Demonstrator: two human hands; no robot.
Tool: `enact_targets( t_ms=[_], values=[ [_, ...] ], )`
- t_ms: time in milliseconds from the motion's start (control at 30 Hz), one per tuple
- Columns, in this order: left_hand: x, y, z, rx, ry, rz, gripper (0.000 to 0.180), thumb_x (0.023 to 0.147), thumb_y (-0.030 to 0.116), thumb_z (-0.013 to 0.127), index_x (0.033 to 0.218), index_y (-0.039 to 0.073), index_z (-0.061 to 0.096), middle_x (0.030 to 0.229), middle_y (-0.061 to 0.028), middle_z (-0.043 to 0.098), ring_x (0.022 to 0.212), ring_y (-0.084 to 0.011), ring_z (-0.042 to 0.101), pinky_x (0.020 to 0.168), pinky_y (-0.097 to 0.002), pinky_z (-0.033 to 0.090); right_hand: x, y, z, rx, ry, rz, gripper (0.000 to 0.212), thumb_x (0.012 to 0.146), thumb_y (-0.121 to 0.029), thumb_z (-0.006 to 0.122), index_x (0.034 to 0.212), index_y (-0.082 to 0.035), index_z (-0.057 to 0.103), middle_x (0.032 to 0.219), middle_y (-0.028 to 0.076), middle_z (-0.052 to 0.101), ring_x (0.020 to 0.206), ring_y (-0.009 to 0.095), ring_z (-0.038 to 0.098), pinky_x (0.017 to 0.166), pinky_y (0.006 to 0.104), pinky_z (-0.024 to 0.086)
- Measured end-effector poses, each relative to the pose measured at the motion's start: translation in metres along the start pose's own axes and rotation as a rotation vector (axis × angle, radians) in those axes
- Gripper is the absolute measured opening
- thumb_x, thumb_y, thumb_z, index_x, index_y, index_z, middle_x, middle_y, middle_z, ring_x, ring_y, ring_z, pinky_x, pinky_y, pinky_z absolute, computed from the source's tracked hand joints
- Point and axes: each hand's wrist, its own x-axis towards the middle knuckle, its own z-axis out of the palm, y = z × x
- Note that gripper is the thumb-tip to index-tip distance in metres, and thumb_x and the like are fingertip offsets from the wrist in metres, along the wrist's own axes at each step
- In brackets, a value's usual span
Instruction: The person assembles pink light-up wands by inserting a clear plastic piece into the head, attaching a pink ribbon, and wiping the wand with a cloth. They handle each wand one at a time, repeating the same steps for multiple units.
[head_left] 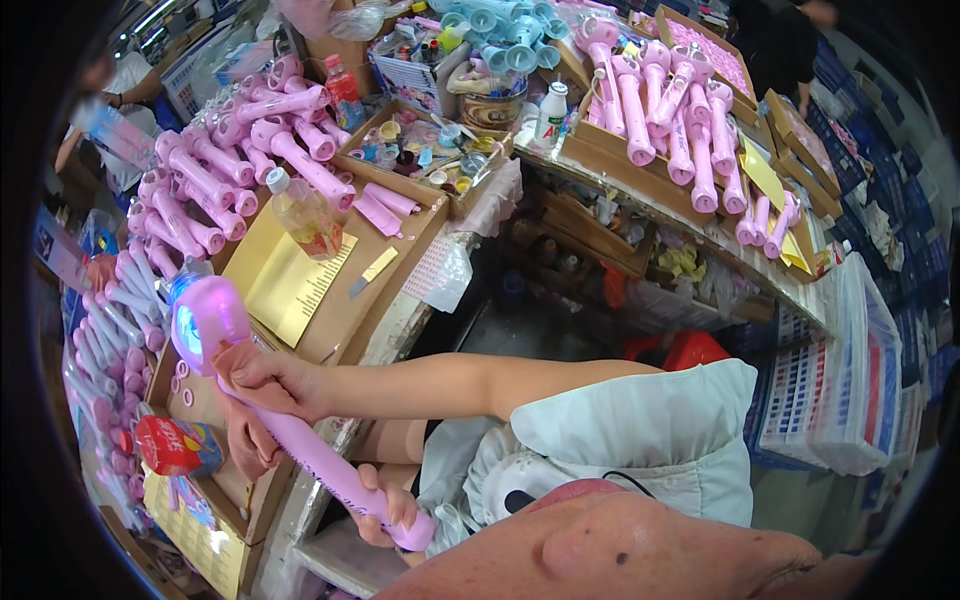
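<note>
A pink light-up toy wand (318,448) slants across the lower left, its clear round head (212,318) glowing blue and purple. Low on the handle, close to its bottom end, the fingers of my left hand (382,508) are wrapped round it. My right hand (285,384) is closed on a salmon-pink cloth (252,442), pressed against the wand just below the head. Part of the cloth hangs down beside the handle. Under the wand lies a cardboard tray (210,490) with small pink rings (188,397) in it.
Pink wands (215,165) are heaped at the far left, more (675,110) at the back right. A drink bottle (305,215) and yellow-handled knife (375,270) lie on cardboard. Nearby are a red snack bag (175,445), plastic crates (830,380) and a co-worker (135,80).
</note>
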Motion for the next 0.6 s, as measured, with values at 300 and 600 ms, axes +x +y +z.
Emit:
enact_targets(
  t_ms=[300,600],
  values=[
    [0.014,-0.011,-0.025,2.045,0.632,0.282,0.073,0.079,-0.001,0.055,0.142,-0.005,0.018,0.145,-0.0241,0.025,0.133,-0.0362,0.029,0.106,-0.0402,0.027,-0.001,-0.006,-0.004,-0.692,0.205,-0.221,0.021,0.072,-0.011,0.062,0.090,-0.002,0.055,0.065,0.010,0.060,0.051,0.017,0.057,0.049,0.0301,0.048],
    [-0.022,-0.016,-0.029,0.425,0.026,0.252,0.091,0.072,-0.005,0.057,0.146,0.008,0.006,0.108,-0.0218,0.047,0.051,-0.0205,0.047,0.045,-0.0301,0.042,-0.003,0.000,-0.010,0.028,-0.076,0.053,0.027,0.076,-0.016,0.054,0.098,0.000,0.054,0.094,0.017,0.060,0.081,0.027,0.061,0.076,0.0407,0.051]
  ],
)
